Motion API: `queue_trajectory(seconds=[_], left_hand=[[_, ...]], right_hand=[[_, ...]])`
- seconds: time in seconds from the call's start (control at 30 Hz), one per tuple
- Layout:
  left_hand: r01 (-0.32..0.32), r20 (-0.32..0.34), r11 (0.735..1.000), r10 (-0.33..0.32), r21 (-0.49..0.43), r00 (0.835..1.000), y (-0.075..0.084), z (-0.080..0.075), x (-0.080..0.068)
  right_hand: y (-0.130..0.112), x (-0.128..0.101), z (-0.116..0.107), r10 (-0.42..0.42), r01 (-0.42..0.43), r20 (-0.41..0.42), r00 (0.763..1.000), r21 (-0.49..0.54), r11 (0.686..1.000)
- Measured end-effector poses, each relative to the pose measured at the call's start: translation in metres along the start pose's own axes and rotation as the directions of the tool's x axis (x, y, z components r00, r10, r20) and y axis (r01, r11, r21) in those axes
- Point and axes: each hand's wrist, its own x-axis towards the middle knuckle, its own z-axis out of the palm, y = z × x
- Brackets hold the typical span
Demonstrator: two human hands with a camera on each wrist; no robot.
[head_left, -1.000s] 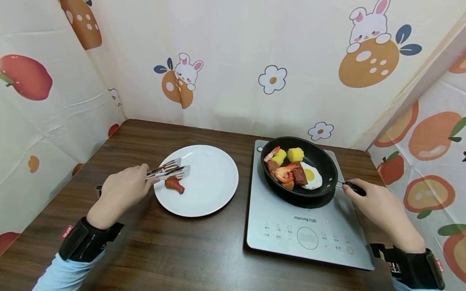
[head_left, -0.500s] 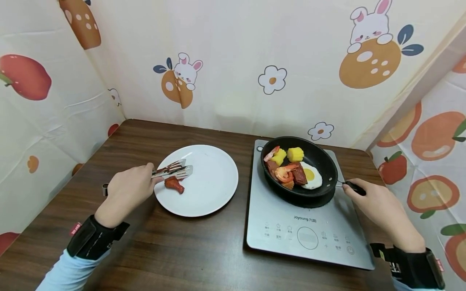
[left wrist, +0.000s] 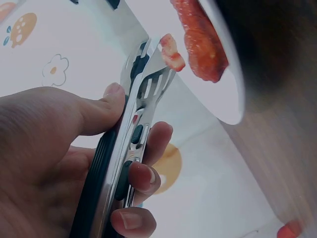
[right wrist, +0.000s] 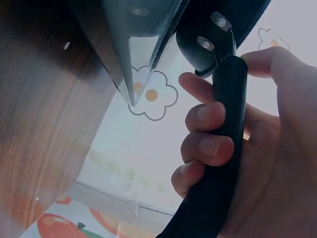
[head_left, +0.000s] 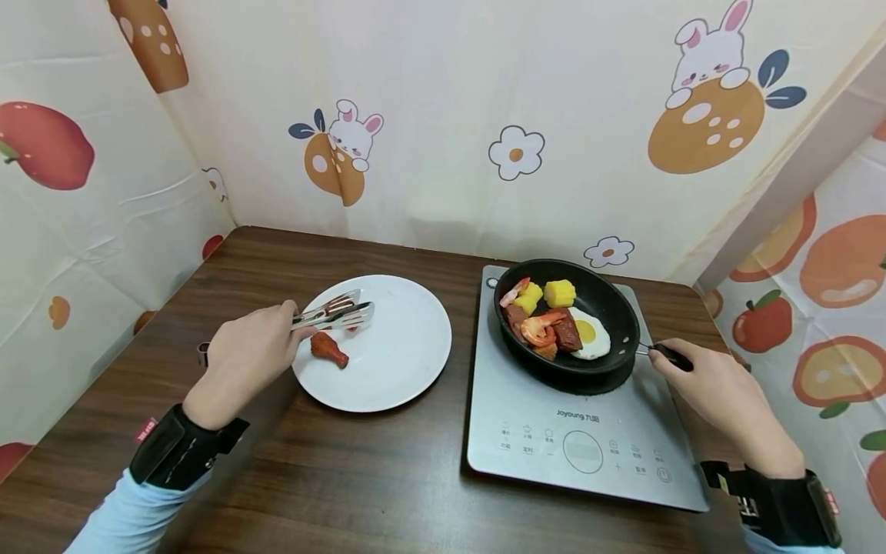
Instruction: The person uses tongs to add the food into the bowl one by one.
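Observation:
My left hand grips metal food tongs with slotted heads and dark handle strips. The tong heads reach over the left part of a white plate. Below them lies a reddish-brown drumstick. At the tong tips in the left wrist view shows a small pink and white piece, like shrimp; I cannot tell if it is pinched. My right hand holds the black handle of a frying pan, fingers curled round it. In the pan lie a fried egg, shrimp, corn pieces and brown meat chunks.
Under the pan is a silver induction cooker with a touch panel, at the right of the brown wooden table. Patterned cloth walls stand behind and on both sides, close to the right arm.
My left hand and the tongs have moved a little right and farther over the plate, uncovering more of the drumstick. The right hand and the pan stay in place.

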Motion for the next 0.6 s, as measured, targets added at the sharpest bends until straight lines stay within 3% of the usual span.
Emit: queue_trajectory(seconds=[0.37, 0.6], left_hand=[[0.000, -0.006, 0.999, 0.000, -0.051, 1.000, 0.026, -0.016, 0.010], [-0.059, -0.080, 0.997, 0.055, -0.056, 0.995, 0.051, -0.021, 0.021]], right_hand=[[0.000, 0.002, -0.003, -0.006, 0.006, 0.022, 1.000, 0.007, 1.000], [0.000, 0.001, -0.002, -0.012, 0.012, 0.019, 1.000, 0.008, 1.000]])
